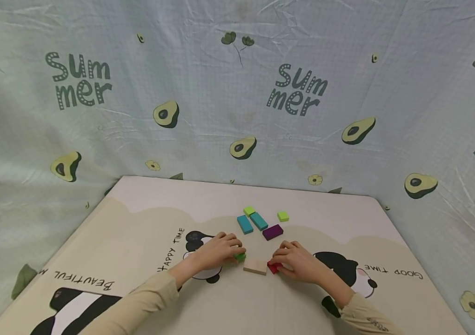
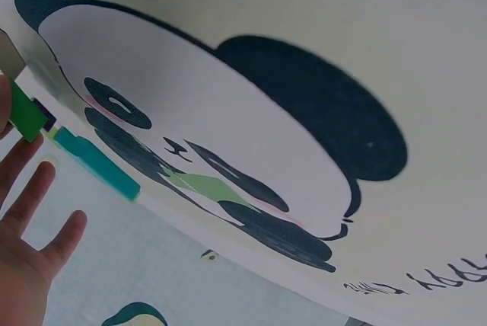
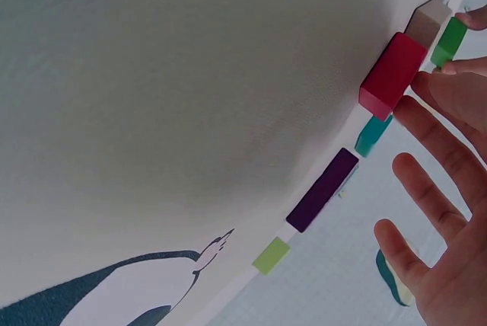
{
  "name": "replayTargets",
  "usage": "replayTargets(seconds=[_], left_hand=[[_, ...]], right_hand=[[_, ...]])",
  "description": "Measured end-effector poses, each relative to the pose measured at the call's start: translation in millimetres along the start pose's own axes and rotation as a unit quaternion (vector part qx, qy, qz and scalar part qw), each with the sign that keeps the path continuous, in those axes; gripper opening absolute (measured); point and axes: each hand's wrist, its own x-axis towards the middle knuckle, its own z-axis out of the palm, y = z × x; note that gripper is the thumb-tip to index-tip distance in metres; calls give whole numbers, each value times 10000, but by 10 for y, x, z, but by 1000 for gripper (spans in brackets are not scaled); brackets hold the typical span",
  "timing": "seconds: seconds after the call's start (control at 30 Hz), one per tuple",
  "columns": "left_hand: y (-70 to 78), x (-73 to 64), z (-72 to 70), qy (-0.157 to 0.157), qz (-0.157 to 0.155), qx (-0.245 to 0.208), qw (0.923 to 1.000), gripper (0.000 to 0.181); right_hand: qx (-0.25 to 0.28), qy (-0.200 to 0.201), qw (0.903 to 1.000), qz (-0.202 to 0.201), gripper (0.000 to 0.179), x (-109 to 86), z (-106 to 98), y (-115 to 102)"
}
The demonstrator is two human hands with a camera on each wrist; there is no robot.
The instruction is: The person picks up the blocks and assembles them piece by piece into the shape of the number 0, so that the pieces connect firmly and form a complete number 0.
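Observation:
Near the table's middle, my left hand (image 1: 219, 250) pinches a green block (image 1: 240, 256) between thumb and fingers, as the right wrist view also shows. A plain wooden block (image 1: 255, 266) lies flat just right of it. At that block's right end, my right hand (image 1: 297, 263) pinches a red block (image 1: 273, 267) between thumb and index finger. In the right wrist view the red block (image 3: 393, 75) appears close beside the wooden block (image 3: 428, 21); whether they touch, I cannot tell. The other right fingers (image 3: 437, 189) are spread.
Beyond my hands lie two blue blocks (image 1: 245, 224), a purple block (image 1: 272, 232) and two small lime blocks (image 1: 283, 216). The table (image 1: 325, 209) has a panda-printed cover. A patterned cloth (image 1: 204, 93) hangs behind it.

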Motion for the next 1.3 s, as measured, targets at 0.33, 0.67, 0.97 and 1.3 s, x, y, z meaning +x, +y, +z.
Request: replayTargets(seconds=[0.33,0.67,0.97,1.3], left_hand=[[2,-10,24,-146,33,-9,9999,27],[6,0,67,-335,-116,-114,9993,27],[7,7,79,-417,-184,-237,9987,28],[14,0,81,-416,-223,-231,9986,29]], right_hand=[[-14,-45,10000,28,18,-5,10,13],[-113,-31,9999,-70,19,-4,15,22],[-125,-59,9999,-68,21,-16,4,17],[-84,196,9996,-169,21,0,53,23]])
